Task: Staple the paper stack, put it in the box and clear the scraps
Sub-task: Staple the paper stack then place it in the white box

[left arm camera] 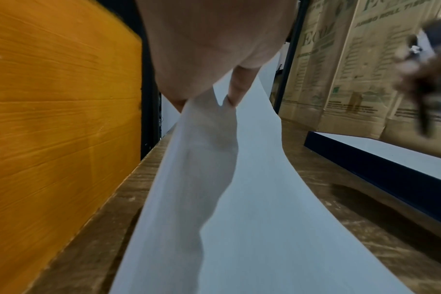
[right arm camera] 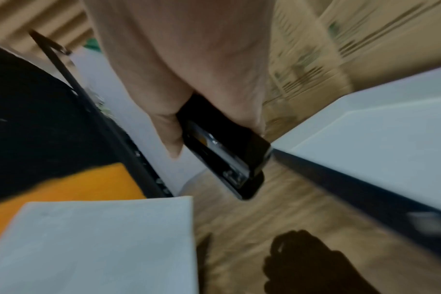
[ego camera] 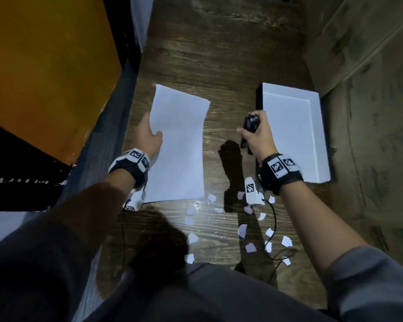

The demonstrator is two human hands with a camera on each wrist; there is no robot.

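A white paper stack (ego camera: 178,145) lies lengthwise on the wooden table, its left side lifted. My left hand (ego camera: 149,134) pinches that left edge, thumb on top and fingers under the sheets (left arm camera: 229,151). My right hand (ego camera: 257,134) grips a black stapler (ego camera: 250,125) in the air between the stack and the box; the stapler (right arm camera: 227,153) points down toward the stack's corner (right arm camera: 129,234). The shallow box (ego camera: 296,133), dark outside and white inside, sits to the right. Several white paper scraps (ego camera: 242,230) lie scattered on the near part of the table.
An orange board (ego camera: 47,66) stands at the table's left edge. Brown cardboard cartons (ego camera: 370,89) line the right side behind the box. Bare wood table (ego camera: 219,54) extends beyond the stack. A thin cable (ego camera: 273,228) trails among the scraps.
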